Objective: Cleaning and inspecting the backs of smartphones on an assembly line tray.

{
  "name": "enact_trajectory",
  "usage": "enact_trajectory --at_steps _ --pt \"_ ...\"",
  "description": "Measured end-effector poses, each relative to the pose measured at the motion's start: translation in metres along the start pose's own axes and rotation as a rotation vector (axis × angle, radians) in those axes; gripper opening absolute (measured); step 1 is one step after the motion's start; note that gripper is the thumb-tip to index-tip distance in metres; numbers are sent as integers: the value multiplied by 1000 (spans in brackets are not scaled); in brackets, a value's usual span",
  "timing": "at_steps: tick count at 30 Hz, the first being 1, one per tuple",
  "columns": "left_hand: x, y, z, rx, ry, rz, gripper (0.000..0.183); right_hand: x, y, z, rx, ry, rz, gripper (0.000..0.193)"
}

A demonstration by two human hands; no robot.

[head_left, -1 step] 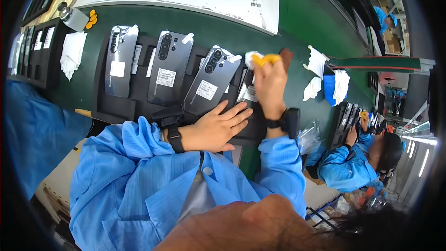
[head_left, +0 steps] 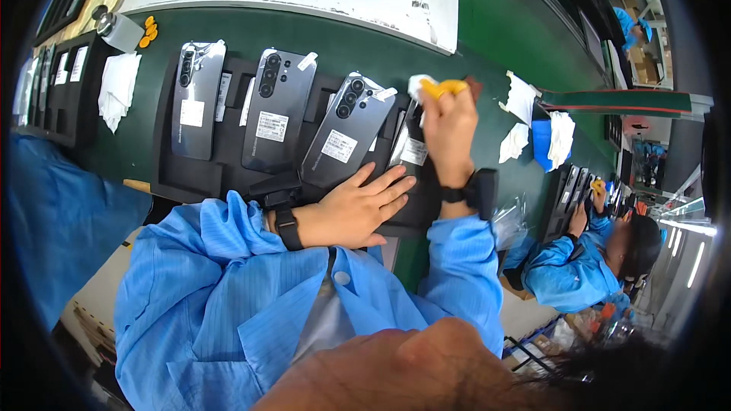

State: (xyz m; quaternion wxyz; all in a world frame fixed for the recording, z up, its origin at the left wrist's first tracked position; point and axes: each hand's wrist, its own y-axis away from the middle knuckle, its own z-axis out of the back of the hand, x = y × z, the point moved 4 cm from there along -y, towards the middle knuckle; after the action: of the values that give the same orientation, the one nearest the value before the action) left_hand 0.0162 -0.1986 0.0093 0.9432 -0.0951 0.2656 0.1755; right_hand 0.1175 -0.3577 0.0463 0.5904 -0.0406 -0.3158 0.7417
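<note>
A black tray (head_left: pixel 183 177) holds several dark grey phones, backs up: one phone (head_left: pixel 202 91) at the left, a second phone (head_left: pixel 289 95), a third phone (head_left: pixel 359 123) and a fourth phone (head_left: pixel 401 154) at the right, partly hidden. My left hand (head_left: pixel 359 209), fingers spread, rests at the tray's near side, fingertips by the third and fourth phones; nothing is in it. My right hand (head_left: pixel 451 133), yellow finger cots (head_left: pixel 448 90) on its fingertips, pinches a crumpled white wipe (head_left: pixel 419 85) over the far end of the fourth phone. Contact between wipe and phone cannot be made out.
At the far left stand a dispenser bottle (head_left: pixel 119 31), loose yellow finger cots (head_left: pixel 149 31) and a white cloth (head_left: pixel 118 90). Right of the tray lie white wipes (head_left: pixel 520 99) and a blue holder (head_left: pixel 541 144). A co-worker (head_left: pixel 571 274) sits further right; a blue sleeve (head_left: pixel 72 221) is at left.
My right hand and the wipe have shifted slightly to the right, with the wipe also a little farther away. My left hand stays in place.
</note>
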Motion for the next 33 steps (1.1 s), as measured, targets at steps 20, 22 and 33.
enact_trajectory --at_steps 20,22,33 --pt "0 -2 -17 43 24 -9 83 17 50 3 65 -76 19 19" --pt "0 1 -11 36 19 5 83 12 19 -1 103 22 -9 13" --pt "1 1 -8 34 -6 0 84 13 5 -2 70 68 61 13"
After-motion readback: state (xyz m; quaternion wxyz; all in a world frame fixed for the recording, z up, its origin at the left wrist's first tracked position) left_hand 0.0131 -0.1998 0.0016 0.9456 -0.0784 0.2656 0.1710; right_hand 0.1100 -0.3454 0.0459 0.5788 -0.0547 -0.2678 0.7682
